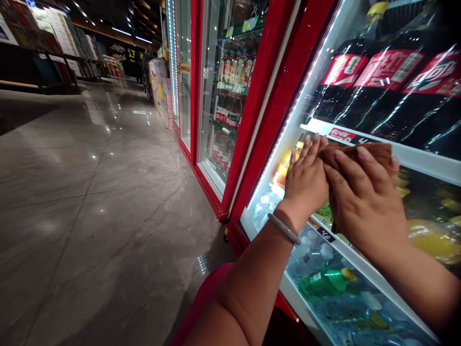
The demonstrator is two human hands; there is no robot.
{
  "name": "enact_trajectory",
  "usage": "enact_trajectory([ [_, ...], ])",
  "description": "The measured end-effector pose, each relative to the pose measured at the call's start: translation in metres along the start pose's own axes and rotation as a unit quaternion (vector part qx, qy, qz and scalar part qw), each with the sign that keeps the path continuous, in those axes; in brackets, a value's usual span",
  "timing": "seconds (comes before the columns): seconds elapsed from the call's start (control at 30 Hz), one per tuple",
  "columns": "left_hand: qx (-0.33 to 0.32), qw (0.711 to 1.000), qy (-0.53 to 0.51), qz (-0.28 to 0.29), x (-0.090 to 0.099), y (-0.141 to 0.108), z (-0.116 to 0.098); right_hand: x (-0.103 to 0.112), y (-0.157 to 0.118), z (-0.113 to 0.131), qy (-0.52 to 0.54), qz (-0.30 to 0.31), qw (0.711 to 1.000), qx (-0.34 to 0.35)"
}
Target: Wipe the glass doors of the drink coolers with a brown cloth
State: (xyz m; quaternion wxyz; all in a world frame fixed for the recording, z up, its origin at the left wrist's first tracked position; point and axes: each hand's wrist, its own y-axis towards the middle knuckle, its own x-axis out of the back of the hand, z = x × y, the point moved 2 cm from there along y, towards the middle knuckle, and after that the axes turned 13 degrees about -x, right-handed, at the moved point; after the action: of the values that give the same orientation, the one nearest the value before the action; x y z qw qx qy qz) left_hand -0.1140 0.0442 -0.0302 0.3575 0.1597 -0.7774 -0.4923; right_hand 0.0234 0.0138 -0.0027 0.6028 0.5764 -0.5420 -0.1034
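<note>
Against the red-framed glass door (pixel 284 81), at the front edge of the upper shelf (pixel 428 158), your right hand (pixel 370 211) lies palm down over a brown cloth (pixel 378 151), its fingers a little bent; whether they grip the cloth or only press it, you cannot tell from here; your left hand (pixel 308 185), with a grey bracelet (pixel 284 229) at the wrist, lies just beside it at the cloth's left end, fingers long and slightly apart, nearer the door's left edge; above the shelf edge stand large dark bottles (pixel 389 69) with red labels; below your hands, a tag (pixel 326 234) sits on the lower shelf's front edge, and beneath that edge lies a green bottle (pixel 326 282) with a yellow cap; to your left, more bottles (pixel 236 67) fill a neighbouring red cooler (pixel 194 72).
</note>
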Motion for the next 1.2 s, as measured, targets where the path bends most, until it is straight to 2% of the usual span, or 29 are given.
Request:
enact_trajectory([
  [0.13, 0.012, 1.0, 0.018, 0.02, 0.004, 0.003, 0.005, 0.009, 0.033, -0.008, -0.035, 0.031, 0.994, 0.1],
  [0.23, 0.01, 1.0, 0.002, 0.017, 0.006, 0.007, 0.005, 0.016, 0.057, -0.018, -0.075, -0.029, 0.995, 0.06],
  [0.3, 0.03, 0.999, -0.023, -0.007, 0.005, 0.006, 0.008, 0.011, 0.057, -0.015, -0.085, -0.051, 0.994, 0.055],
  [0.4, 0.105, 0.991, -0.055, -0.055, 0.001, 0.001, 0.018, -0.002, 0.048, -0.004, -0.068, 0.017, 0.989, 0.133],
  [0.47, 0.142, 0.985, -0.076, -0.061, -0.002, -0.003, 0.025, -0.005, 0.049, 0.0, -0.069, 0.063, 0.98, 0.176],
  [0.5, 0.149, 0.984, -0.083, -0.058, -0.003, -0.004, 0.028, -0.004, 0.053, 0.0, -0.076, 0.062, 0.978, 0.186],
  [0.53, 0.148, 0.984, -0.087, -0.054, -0.004, -0.005, 0.029, -0.003, 0.06, -0.002, -0.088, 0.057, 0.977, 0.184],
  [0.67, 0.131, 0.987, -0.077, -0.061, -0.01, -0.004, 0.034, -0.007, 0.083, -0.006, -0.108, -0.01, 0.989, 0.1],
  [0.8, 0.161, 0.983, -0.051, -0.075, -0.018, -0.006, 0.043, -0.03, 0.078, 0.002, -0.032, 0.067, 0.987, 0.144],
  [0.87, 0.177, 0.981, -0.041, -0.064, -0.019, -0.007, 0.044, -0.033, 0.076, 0.003, -0.02, 0.095, 0.98, 0.176],
  [0.93, 0.17, 0.983, -0.04, -0.064, -0.018, -0.007, 0.041, -0.027, 0.08, 0.0, -0.055, 0.076, 0.978, 0.186],
  [1.03, 0.129, 0.987, -0.057, -0.082, -0.013, -0.005, 0.028, -0.012, 0.081, -0.007, -0.103, 0.014, 0.988, 0.115],
  [1.1, 0.107, 0.988, -0.065, -0.09, -0.012, -0.006, 0.017, -0.006, 0.07, -0.008, -0.079, 0.023, 0.993, 0.09],
  [1.2, 0.106, 0.988, -0.068, -0.087, -0.015, -0.012, 0.001, 0.003, 0.045, -0.007, -0.033, 0.077, 0.988, 0.133],
])
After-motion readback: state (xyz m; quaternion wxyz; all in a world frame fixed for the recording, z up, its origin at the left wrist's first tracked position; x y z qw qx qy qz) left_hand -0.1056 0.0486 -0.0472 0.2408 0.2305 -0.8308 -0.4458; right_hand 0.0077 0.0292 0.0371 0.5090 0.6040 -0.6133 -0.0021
